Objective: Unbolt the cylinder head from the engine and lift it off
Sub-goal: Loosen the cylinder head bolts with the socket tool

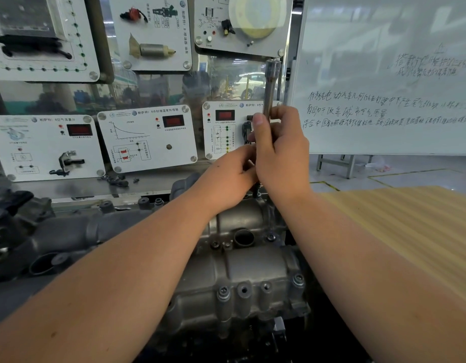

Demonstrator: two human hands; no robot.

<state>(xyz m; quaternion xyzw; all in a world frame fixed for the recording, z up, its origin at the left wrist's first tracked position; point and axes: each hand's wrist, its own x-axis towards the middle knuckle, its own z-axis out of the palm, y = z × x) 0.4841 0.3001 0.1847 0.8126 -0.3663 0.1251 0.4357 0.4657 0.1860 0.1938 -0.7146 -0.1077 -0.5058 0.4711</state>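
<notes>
The grey metal cylinder head lies in the lower middle, with bolts along its near edge and a round port on top. A long steel socket extension stands upright over the head's far end. My right hand grips its shaft, thumb pointing up. Just below and left of it, my left hand curls its fingers around the lower part of the tool. The tool's tip and the bolt under it are hidden behind my hands.
A dark intake manifold lies to the left of the head. Training panels with sensors stand right behind the engine. A whiteboard rises at the back right, and a yellow ribbed board covers the right side.
</notes>
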